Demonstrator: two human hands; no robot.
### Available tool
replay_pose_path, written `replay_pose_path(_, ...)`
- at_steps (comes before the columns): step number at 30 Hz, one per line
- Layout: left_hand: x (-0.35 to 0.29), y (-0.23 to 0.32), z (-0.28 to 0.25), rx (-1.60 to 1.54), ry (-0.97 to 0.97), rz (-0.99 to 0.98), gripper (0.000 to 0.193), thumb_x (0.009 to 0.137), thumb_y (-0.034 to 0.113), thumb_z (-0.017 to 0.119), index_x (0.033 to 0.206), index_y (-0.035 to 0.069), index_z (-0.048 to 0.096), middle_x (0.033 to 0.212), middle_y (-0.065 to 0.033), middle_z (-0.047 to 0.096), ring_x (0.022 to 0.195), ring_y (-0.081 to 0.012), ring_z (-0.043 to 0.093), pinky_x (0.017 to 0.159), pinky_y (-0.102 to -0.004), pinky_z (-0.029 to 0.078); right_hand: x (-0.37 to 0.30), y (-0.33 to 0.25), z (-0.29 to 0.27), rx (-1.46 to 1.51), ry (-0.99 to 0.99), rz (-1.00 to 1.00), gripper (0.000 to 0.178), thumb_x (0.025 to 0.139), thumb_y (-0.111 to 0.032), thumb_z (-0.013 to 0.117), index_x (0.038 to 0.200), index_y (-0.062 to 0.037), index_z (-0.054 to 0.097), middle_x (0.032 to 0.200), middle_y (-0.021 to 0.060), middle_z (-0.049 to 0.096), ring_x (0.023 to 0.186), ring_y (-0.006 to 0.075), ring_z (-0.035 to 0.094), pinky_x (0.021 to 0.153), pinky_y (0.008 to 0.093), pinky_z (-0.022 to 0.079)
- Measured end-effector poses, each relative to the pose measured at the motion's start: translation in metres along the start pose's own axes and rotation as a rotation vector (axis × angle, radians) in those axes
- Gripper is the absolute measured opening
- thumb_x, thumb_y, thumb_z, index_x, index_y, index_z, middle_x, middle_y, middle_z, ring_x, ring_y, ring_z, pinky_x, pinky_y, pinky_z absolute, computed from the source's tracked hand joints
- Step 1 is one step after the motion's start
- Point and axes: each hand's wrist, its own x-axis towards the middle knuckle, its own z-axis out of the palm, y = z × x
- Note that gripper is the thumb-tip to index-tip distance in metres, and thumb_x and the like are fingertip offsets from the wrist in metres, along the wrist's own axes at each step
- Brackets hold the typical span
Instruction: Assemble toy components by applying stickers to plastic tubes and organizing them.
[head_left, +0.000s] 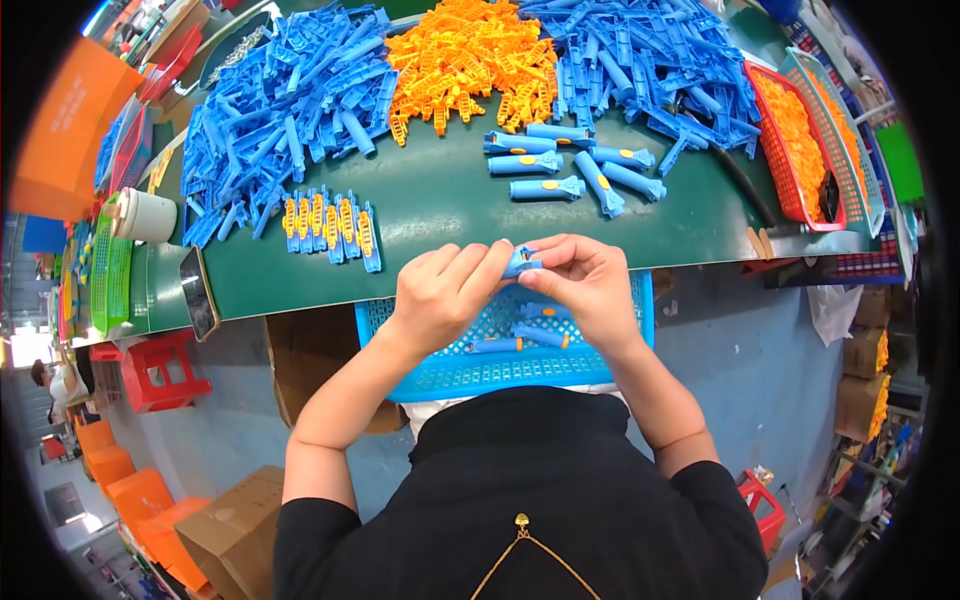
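Observation:
Both hands meet over the near edge of the table, above a blue basket [480, 378]. My left hand [445, 290] is closed round a blue plastic part [520, 263], and most of the part is hidden by the fingers. The fingertips of my right hand [588, 285] pinch its other end. Inside the basket lie several blue tube-shaped handles [540, 335]. On the table to the right sit several blue handles with orange ovals [547, 188]. To the left is a row of blue pieces with orange inserts [331, 230].
A heap of orange parts [470, 55] lies between two blue heaps [290, 90] [650, 60]. At the right stands a red basket [755, 100] of orange parts. A phone [199, 293] and a white tub [150, 218] are at the left edge, near a red stool [165, 372].

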Motion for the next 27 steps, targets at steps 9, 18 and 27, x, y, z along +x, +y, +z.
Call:
replay_pose_path(9, 0.011, -0.01, 0.004, 0.022, -0.102, 0.045, 0.035, 0.072, 0.019, 0.077, 0.1, 0.004, 0.061, 0.074, -0.0042, 0.06, 0.06, -0.0188, 0.06, 0.051, -0.0312, 0.045, -0.001, 0.002, 0.012, -0.084, 0.174, -0.064, 0.02, 0.084, 0.002, 0.071, 0.1, 0.0042, 0.06, 0.098, 0.0093, 0.066, 0.09, 0.0132, 0.065, 0.084, 0.0273, 0.054)
replay_pose_path(18, 0.017, 0.001, -0.003, -0.825, -0.234, -0.475, 0.022, 0.097, 0.027, 0.057, 0.101, 0.005, 0.055, 0.075, -0.0092, 0.057, 0.065, -0.0171, 0.058, 0.057, -0.0287, 0.043, 0.016, -0.018, -0.017, -0.049, -0.169, -0.083, 0.018, 0.092, -0.008, 0.064, 0.105, 0.0034, 0.061, 0.097, 0.0069, 0.061, 0.084, 0.0119, 0.062, 0.075, 0.0245, 0.052)
replay_pose_path(27, 0.019, 0.007, 0.001, -1.509, -0.292, -0.831, 0.033, 0.099, 0.04, 0.053, 0.094, 0.008, 0.052, 0.072, 0.005, 0.044, 0.056, -0.0019, 0.034, 0.049, -0.0194, 0.027, 0.013, -0.02, -0.001, -0.213, -0.073, -0.157, 0.011, 0.091, -0.003, 0.063, 0.1, 0.0034, 0.063, 0.097, 0.0063, 0.06, 0.09, 0.013, 0.06, 0.077, 0.0246, 0.05)
